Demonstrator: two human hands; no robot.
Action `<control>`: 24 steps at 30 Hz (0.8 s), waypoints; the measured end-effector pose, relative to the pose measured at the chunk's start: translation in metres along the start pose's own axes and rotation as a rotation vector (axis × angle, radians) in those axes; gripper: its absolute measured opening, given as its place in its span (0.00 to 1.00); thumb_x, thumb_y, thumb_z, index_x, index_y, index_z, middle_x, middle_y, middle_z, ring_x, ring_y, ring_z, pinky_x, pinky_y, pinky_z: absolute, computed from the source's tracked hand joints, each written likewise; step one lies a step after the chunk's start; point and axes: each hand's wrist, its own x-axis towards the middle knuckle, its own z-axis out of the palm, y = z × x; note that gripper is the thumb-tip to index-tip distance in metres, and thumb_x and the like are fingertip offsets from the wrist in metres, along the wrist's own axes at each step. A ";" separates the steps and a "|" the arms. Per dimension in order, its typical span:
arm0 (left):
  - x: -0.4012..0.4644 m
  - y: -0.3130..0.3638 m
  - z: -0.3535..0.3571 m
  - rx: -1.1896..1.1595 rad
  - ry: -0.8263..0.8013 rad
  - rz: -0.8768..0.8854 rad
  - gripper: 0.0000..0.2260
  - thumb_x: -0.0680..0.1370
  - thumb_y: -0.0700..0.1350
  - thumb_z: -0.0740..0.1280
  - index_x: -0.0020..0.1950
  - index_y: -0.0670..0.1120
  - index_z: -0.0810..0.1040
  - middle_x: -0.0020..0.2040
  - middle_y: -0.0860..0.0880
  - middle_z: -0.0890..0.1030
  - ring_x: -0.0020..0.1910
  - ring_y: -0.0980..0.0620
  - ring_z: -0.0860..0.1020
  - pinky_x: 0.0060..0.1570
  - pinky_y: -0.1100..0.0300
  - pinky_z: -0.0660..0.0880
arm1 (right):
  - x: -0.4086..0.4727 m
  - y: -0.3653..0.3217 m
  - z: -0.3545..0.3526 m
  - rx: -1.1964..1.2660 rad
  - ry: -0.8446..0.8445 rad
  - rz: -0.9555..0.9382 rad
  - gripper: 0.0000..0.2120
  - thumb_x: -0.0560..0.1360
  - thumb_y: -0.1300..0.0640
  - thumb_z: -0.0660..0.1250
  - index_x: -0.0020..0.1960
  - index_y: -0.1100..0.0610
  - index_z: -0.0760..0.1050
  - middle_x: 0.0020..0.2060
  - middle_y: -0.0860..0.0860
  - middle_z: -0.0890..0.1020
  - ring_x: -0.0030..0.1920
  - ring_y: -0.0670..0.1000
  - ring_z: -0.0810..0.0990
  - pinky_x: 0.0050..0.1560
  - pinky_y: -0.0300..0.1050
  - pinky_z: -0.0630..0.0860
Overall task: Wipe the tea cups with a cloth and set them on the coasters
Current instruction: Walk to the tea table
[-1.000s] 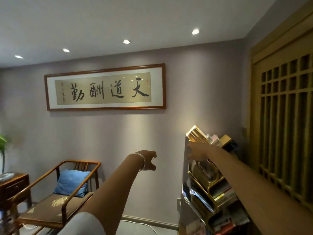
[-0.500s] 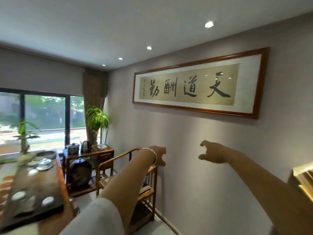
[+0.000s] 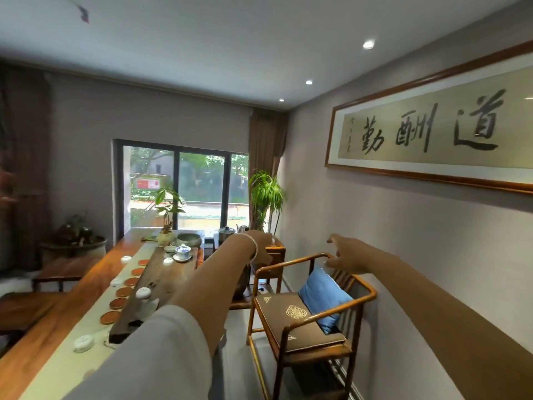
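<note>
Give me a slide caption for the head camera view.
Both arms stretched out, left hand and right hand empty, beside a long tea table with round coasters and white cups.

Round orange-brown coasters (image 3: 124,292) lie in a row on a pale beige runner (image 3: 66,362) over the reddish-brown wooden worktop (image 3: 37,339), beside white tea cups (image 3: 143,292) and a blue-and-white lidded cup (image 3: 183,250). The wooden armchair (image 3: 366,287) has a brown seat cushion (image 3: 291,319) with a cream geometric emblem and a plain blue pillow (image 3: 323,298). The framed scroll (image 3: 432,131) bears black brush characters on tan paper.
</note>
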 end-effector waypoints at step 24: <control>0.217 -0.227 0.026 0.087 -0.021 -0.581 0.26 0.73 0.55 0.68 0.70 0.52 0.66 0.65 0.47 0.76 0.60 0.44 0.76 0.61 0.49 0.73 | 0.435 -0.046 0.089 0.069 -0.105 -0.500 0.31 0.75 0.47 0.65 0.72 0.57 0.58 0.66 0.59 0.72 0.61 0.60 0.74 0.59 0.55 0.74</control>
